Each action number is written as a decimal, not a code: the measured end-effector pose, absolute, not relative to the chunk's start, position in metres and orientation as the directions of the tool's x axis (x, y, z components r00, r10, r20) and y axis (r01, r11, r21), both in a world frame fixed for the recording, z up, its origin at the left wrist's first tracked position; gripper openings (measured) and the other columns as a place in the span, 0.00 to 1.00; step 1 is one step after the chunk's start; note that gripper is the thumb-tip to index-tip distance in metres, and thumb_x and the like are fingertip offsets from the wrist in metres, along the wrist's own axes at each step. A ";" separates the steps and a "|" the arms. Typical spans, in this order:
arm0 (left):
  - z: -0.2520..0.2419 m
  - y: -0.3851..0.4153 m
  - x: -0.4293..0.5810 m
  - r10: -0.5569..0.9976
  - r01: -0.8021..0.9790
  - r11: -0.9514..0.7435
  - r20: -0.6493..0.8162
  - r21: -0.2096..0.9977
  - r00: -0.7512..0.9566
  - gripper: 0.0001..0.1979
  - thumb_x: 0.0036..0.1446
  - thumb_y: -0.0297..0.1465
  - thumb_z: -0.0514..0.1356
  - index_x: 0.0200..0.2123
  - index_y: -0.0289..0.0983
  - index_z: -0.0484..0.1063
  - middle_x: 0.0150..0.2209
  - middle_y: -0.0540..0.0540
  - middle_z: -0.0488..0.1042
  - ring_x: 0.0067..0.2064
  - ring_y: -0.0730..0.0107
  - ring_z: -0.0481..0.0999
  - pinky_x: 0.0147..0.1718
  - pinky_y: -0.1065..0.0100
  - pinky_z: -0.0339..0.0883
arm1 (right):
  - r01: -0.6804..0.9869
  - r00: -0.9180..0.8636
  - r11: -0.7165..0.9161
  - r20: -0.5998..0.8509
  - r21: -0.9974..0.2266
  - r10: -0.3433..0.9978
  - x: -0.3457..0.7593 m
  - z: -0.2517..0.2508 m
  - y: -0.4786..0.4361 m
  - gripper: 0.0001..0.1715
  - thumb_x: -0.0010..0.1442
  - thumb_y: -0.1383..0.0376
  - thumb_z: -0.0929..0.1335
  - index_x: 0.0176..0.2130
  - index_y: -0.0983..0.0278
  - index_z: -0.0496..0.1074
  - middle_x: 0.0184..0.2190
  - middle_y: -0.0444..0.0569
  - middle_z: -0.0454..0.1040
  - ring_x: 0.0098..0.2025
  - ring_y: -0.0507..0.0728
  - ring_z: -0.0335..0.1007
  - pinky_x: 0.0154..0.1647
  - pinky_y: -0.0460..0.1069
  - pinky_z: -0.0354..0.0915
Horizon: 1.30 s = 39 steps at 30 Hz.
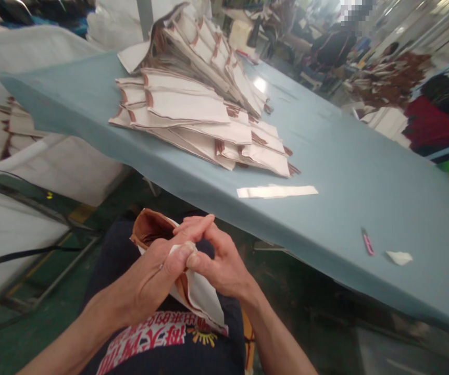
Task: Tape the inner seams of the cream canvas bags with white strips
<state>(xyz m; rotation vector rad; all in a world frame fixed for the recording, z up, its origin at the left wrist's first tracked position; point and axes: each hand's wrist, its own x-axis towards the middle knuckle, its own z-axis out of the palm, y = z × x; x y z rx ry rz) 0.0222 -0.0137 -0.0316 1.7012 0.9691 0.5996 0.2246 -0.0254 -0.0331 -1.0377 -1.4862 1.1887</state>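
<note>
A white fabric piece with a brown lining (204, 299) lies over my lap, bunched at its middle between both hands. My left hand (164, 263) is closed on it, thumb pressed on top of the white cloth. Opposite, my right hand (222, 260) pinches the same spot, its thumb tip against the left thumb and its fingers meeting the left fingers. The piece's brown end gapes beyond the left hand, and its white end hangs toward my body. Whether anything small sits under the thumbs is hidden.
A blue-covered table (337, 192) stands ahead, bearing stacked white-and-brown fabric pieces (189, 107). Nearer its front edge lie a white strip (277, 191), a pink-handled small cutter (368, 242) and a white scrap (399, 257). White sacking (48, 52) is at left; a person (332, 47) is blurred behind.
</note>
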 end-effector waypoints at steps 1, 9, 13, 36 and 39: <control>-0.032 -0.013 0.022 0.833 0.299 -0.131 -0.059 0.945 0.550 0.39 0.83 0.55 0.44 0.77 0.40 0.76 0.61 0.38 0.89 0.65 0.42 0.85 0.74 0.48 0.73 | 0.066 -0.210 0.192 0.175 -0.979 0.962 0.225 -0.032 -0.025 0.18 0.69 0.48 0.78 0.35 0.56 0.78 0.41 0.47 0.83 0.47 0.63 0.82 0.54 0.57 0.76; -0.043 -0.012 0.016 0.882 0.226 0.002 -0.108 0.974 0.458 0.41 0.80 0.57 0.48 0.82 0.37 0.67 0.53 0.38 0.90 0.46 0.51 0.89 0.45 0.61 0.85 | 0.221 -0.153 0.243 0.213 -0.945 0.965 0.225 -0.021 -0.029 0.22 0.76 0.50 0.73 0.32 0.57 0.74 0.31 0.43 0.81 0.35 0.57 0.75 0.43 0.54 0.68; -0.040 -0.017 0.018 0.899 0.218 0.122 -0.200 0.968 0.389 0.32 0.71 0.56 0.65 0.65 0.39 0.82 0.34 0.48 0.86 0.31 0.60 0.84 0.29 0.69 0.78 | 0.192 -0.128 0.164 0.141 -0.968 0.982 0.223 -0.023 -0.030 0.22 0.75 0.50 0.73 0.33 0.58 0.74 0.29 0.42 0.78 0.30 0.55 0.70 0.35 0.50 0.64; -0.039 -0.023 0.014 0.997 0.284 -0.074 0.064 0.956 0.044 0.27 0.79 0.48 0.54 0.26 0.45 0.63 0.25 0.52 0.66 0.28 0.66 0.66 0.29 0.66 0.66 | -0.253 -0.016 -0.256 -0.260 -0.933 0.965 0.183 -0.070 -0.033 0.35 0.64 0.34 0.79 0.35 0.60 0.71 0.24 0.36 0.67 0.24 0.48 0.55 0.26 0.46 0.54; -0.054 -0.032 0.002 0.997 0.305 -0.051 0.033 0.951 0.067 0.34 0.80 0.57 0.49 0.23 0.46 0.55 0.21 0.53 0.58 0.25 0.66 0.59 0.26 0.64 0.62 | -0.346 -0.065 -0.415 -0.420 -0.842 0.905 0.174 -0.098 -0.047 0.45 0.54 0.25 0.80 0.34 0.59 0.68 0.20 0.33 0.62 0.20 0.46 0.50 0.22 0.45 0.47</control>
